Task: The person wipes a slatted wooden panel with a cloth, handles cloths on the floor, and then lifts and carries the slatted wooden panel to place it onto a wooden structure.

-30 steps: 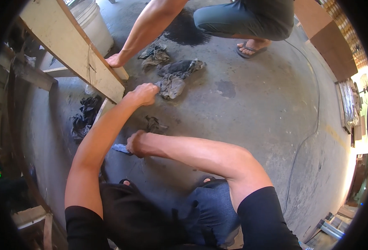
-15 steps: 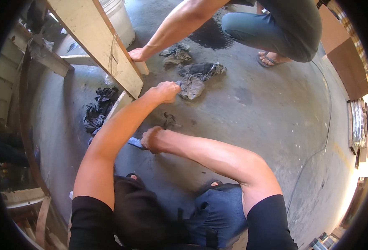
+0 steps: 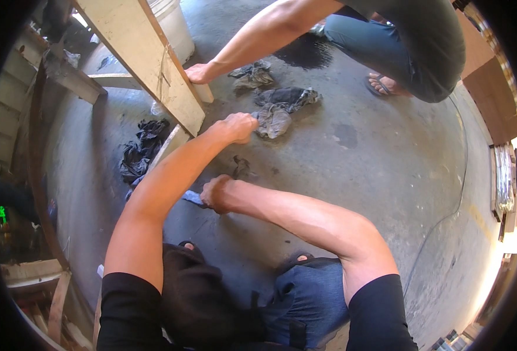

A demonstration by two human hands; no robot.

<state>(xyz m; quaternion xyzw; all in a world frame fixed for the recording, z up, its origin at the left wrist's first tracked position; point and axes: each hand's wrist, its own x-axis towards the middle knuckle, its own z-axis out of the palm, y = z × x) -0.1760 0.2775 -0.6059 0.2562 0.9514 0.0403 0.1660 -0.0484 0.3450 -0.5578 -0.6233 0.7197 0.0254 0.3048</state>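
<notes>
Bluish cloth [image 3: 193, 198] juts from clenched right fingers [image 3: 207, 198], left fingers [image 3: 250, 121] curled, floor [image 3: 375, 169] spreading rightward.

From my station I record two short, plain black sleeves [image 3: 128, 310], cut straight at the hem. The creased trousers [image 3: 311, 288] appear near-black on the left leg, dark blue on the right. Dark open-toed footwear [image 3: 182, 243] shows beyond.

1 bare L hand [image 3: 239, 127] + 1 bare R hand [image 3: 214, 194], i.e. 2 tot. for wearer. Co-worker's bare hand [image 3: 199, 74]: 1 vis. White cyl. plastic bucket [image 3: 176, 34]: 1. Crumpled grey cloth rags [image 3: 274, 121]: 2 or 3, overlap, can't tell. Black crumpled heap [image 3: 144, 149]: 1. Pale-blue flat strip [image 3: 193, 198]: 1.
</notes>
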